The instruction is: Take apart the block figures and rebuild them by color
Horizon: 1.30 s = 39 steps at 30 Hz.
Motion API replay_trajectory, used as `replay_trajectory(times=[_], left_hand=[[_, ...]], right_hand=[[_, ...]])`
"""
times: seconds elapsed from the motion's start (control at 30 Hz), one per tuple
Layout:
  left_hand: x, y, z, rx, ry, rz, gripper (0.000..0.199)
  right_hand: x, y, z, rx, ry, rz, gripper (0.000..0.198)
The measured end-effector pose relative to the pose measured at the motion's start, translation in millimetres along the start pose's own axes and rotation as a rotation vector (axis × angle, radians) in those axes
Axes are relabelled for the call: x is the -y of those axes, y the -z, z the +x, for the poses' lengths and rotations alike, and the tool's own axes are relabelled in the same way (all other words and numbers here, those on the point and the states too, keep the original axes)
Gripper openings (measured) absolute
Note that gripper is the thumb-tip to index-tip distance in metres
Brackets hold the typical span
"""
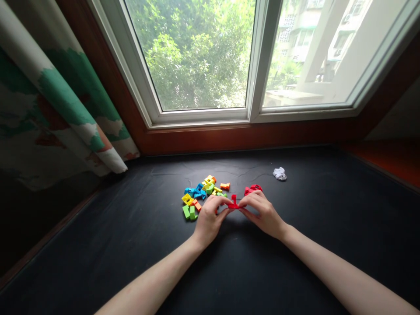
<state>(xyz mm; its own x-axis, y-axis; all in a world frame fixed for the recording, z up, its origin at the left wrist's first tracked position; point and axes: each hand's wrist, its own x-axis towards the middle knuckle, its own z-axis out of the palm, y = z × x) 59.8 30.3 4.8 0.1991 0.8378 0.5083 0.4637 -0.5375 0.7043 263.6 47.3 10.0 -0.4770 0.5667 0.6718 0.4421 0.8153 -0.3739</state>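
Between my two hands is a small red plastic toy piece, flat and wide at the bottom with a short part standing up in its middle. My left hand pinches its left end between thumb and fingers. The right end is pinched the same way by my right hand. Just beyond my left hand lies a loose pile of plastic toy pieces in blue, yellow, green and orange. More red pieces lie behind my right hand, which partly hides them.
A crumpled white scrap lies on the black tabletop, farther back on the right. The window frame borders the far edge. A patterned curtain hangs at the left, its lower end close to the table.
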Motion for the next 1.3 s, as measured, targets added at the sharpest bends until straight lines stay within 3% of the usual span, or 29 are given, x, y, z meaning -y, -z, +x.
replay_trajectory(times=[0.23,0.4,0.63,1.3], left_hand=[[-2.8,0.1,-0.1,-0.024,-0.018,0.122,0.013],[-2.6,2.2,1.8,-0.060,0.017,0.052,0.023],[-4.0,2.2,1.5,0.003,-0.051,0.047,0.031],[-1.9,1.4,1.2,0.038,0.043,0.122,0.035]], right_hand=[[-0.8,0.9,-1.4,-0.028,0.027,-0.010,0.010],[-1.7,-1.4,-2.5,-0.041,-0.048,-0.056,0.028],[-3.1,-1.1,-2.2,0.072,-0.023,0.013,0.010],[-3.8,-1.2,-0.7,0.046,-0.075,0.113,0.010]])
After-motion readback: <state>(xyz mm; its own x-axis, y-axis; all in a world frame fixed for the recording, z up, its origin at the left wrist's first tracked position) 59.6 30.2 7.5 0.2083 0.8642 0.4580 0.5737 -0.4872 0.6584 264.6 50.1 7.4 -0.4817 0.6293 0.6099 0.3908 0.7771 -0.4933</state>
